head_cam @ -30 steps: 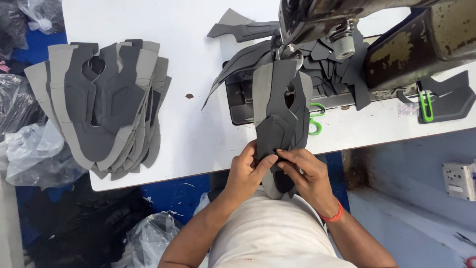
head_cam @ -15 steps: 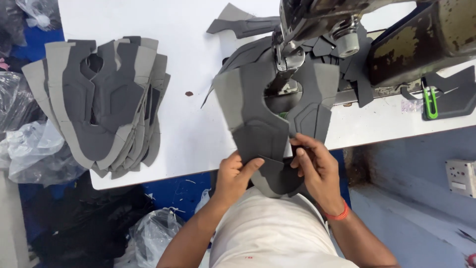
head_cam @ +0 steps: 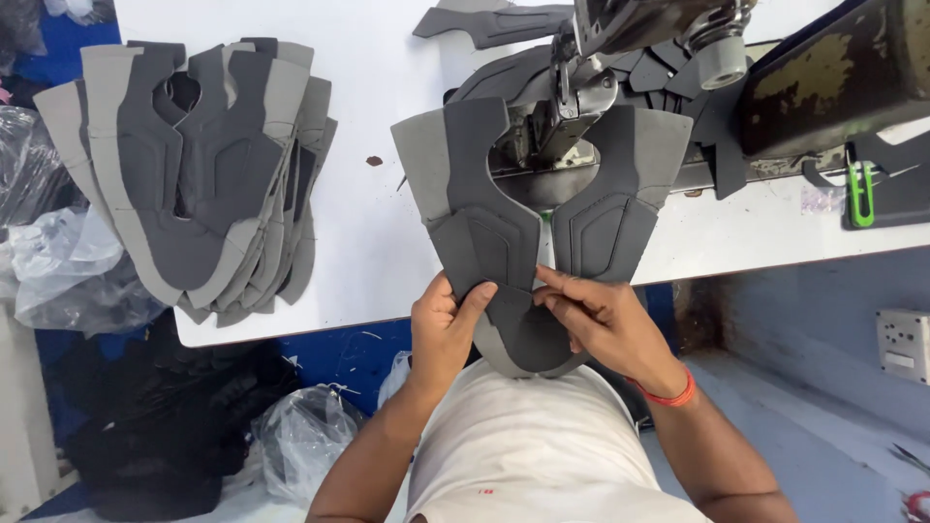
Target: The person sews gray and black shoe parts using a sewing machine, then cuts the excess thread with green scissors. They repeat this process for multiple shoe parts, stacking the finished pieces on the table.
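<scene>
Spreading wider than 0.5 s ago, the flat grey shoe upper, matte, 2-toned and U-shaped, lies opened under the sewing machine at the white table edge, its toe end pinched by left hand and right hand.

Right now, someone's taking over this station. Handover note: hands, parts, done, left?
Left hand: gripping the near left edge of the grey shoe upper.
Right hand: fingers pinching its centre seam.
The upper lies opened flat, its far end under the sewing machine head.
Done: piece spread at the machine.
Left: the stack of uppers on the white table, left side.
</scene>
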